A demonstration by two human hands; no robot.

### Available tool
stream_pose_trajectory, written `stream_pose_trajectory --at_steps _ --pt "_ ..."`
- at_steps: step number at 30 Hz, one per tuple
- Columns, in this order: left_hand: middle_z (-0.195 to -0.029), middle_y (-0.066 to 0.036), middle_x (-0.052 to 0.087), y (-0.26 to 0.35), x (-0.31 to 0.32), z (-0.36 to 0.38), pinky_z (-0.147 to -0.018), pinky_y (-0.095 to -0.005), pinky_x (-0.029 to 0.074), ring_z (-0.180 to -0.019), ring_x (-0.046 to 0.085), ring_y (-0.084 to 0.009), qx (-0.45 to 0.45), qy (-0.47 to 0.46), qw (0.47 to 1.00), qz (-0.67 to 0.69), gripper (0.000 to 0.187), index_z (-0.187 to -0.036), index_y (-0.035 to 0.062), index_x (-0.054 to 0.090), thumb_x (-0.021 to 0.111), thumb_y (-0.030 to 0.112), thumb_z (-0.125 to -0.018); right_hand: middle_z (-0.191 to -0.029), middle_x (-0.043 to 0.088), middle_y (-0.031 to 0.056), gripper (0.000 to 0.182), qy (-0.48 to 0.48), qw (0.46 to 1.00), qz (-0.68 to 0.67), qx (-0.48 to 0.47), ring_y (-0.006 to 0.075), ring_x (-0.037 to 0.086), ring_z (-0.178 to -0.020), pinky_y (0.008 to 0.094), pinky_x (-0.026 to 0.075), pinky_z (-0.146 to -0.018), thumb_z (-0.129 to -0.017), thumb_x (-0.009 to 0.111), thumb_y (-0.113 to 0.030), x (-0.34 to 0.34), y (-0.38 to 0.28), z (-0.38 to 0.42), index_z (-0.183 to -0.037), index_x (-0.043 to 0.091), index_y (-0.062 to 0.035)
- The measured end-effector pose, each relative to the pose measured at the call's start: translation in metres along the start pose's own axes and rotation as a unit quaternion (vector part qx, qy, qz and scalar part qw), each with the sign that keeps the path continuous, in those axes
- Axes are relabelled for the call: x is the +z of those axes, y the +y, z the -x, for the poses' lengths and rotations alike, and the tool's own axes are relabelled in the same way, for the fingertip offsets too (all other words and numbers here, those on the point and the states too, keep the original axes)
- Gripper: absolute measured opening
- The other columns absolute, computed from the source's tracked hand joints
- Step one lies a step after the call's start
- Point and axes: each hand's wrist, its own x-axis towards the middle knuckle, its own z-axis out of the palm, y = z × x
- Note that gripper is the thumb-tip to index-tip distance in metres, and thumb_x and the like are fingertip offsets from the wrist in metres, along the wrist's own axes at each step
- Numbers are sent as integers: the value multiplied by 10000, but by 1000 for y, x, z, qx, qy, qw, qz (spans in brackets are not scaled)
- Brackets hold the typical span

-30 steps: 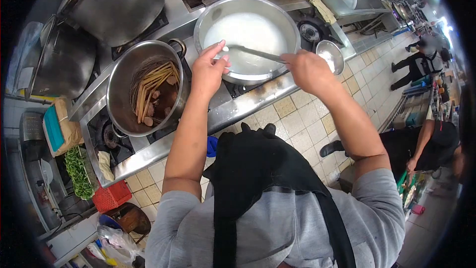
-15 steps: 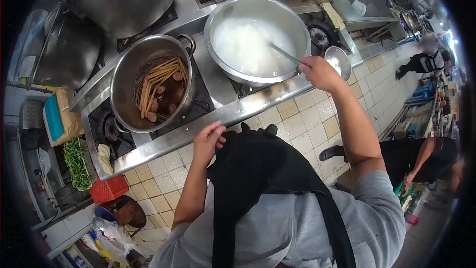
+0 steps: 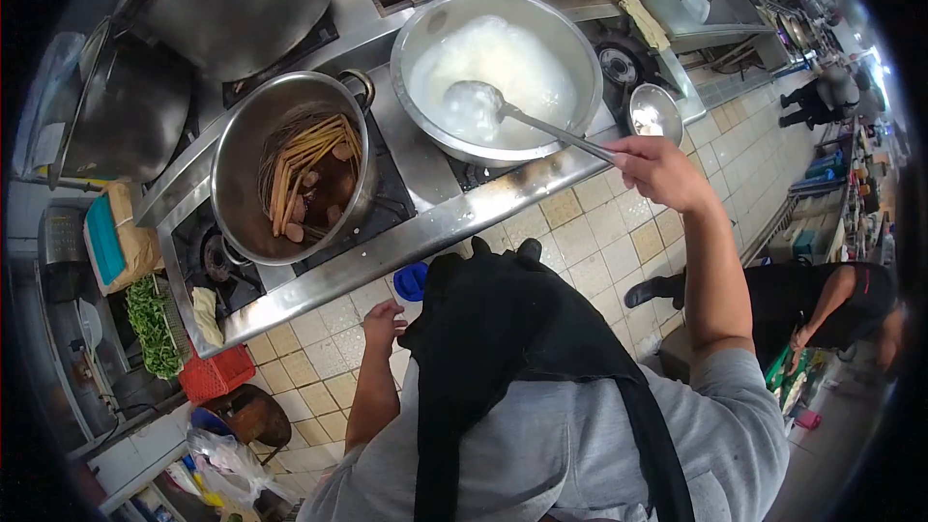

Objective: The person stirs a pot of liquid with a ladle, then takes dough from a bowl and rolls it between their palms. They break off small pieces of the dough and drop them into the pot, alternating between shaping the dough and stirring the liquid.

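Note:
My right hand grips the handle of a metal ladle. The ladle's bowl rests tilted in the milky white, lumpy liquid of a large metal basin, and white stuff coats it. Held low in front of the stove edge, my left hand is loosely curled, fingers apart, with nothing visible in it. A deep steel pot stands left of the basin. Inside it are brown liquid, long yellowish stalks, thin dark twigs and several brownish pieces. A small metal bowl is right of the basin.
Big dark pots stand at the back left. Green leafy vegetables fill a tray beside a red basket. A blue object is on the tiled floor by my apron. A co-worker in black bends at the right.
My right hand has drawn back toward me and right; the ladle's bowl, under the liquid before, now shows at the surface. My left hand has dropped lower, away from the stove edge.

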Motion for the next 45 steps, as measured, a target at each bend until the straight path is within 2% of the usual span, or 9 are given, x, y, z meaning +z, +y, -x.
stream_pose_trajectory --at_steps 8,11,14,17,26,34,38,42,45 --pt "-924 -98 674 -33 -6 -12 -461 -268 511 -598 649 -180 -65 25 997 -22 266 -1141 49 602 561 138 -894 -859 653 143 309 191 927 220 -235 179 589 -746 327 491 -708 -916 590 -237 30 22 35 -1065 626 31" --pt "-904 -92 664 -34 3 -13 -449 -269 490 -601 642 -184 -51 29 998 -12 213 -1098 64 607 548 142 -908 -888 660 160 327 143 953 82 -252 231 621 -755 348 498 -729 -929 583 -255 35 18 32 -1085 624 29" --pt "-907 -89 662 -33 21 -11 -443 -271 486 -598 639 -179 -42 52 998 3 199 -1085 65 605 544 135 -909 -921 671 185 348 74 986 -90 -117 311 651 -815 379 498 -775 -940 569 -271 -2 35 14 -1123 623 19" --pt "-909 -83 658 -24 52 -4 -449 -271 486 -584 626 -172 -59 51 997 -14 205 -1093 60 603 543 135 -913 -980 682 202 382 245 944 145 -165 309 669 -927 376 502 -830 -894 611 -281 -60 99 -39 -1165 630 -13" --pt "-953 -93 662 0 191 18 -523 -286 507 -638 642 -187 12 20 998 -54 261 -1148 48 597 559 161 -916 -1164 635 182 448 235 899 369 32 326 609 -1081 420 478 -921 -826 645 -413 -125 174 -170 -1131 653 -85" --pt "-935 -90 652 -13 245 56 -524 -271 518 -659 637 -166 13 35 998 -58 354 -1225 -15 550 577 166 -922 -1138 637 179 367 202 876 432 -70 329 619 -1026 401 502 -866 -824 651 -318 -135 207 -230 -1090 663 -65" --pt "-929 -96 653 -32 236 72 -514 -284 521 -645 640 -175 -4 68 997 -33 364 -1223 -21 538 589 162 -913 -966 664 127 329 170 979 -29 -113 274 644 -882 400 525 -813 -830 636 -264 -164 212 -220 -1061 649 -31" --pt "-914 -92 656 -30 234 81 -494 -283 509 -618 635 -180 -47 125 991 -11 328 -1199 23 562 594 174 -910 -902 643 91 362 -75 800 -587 -98 218 636 -835 394 552 -747 -844 637 -240 -195 224 -197 -1114 600 -3" --pt "-932 -96 660 -33 234 74 -495 -288 507 -618 632 -181 -53 122 991 -4 291 -1161 36 582 595 180 -908 -916 644 110 355 0 814 -578 -56 200 635 -772 336 548 -676 -876 642 -304 -197 208 -174 -1073 594 -12"
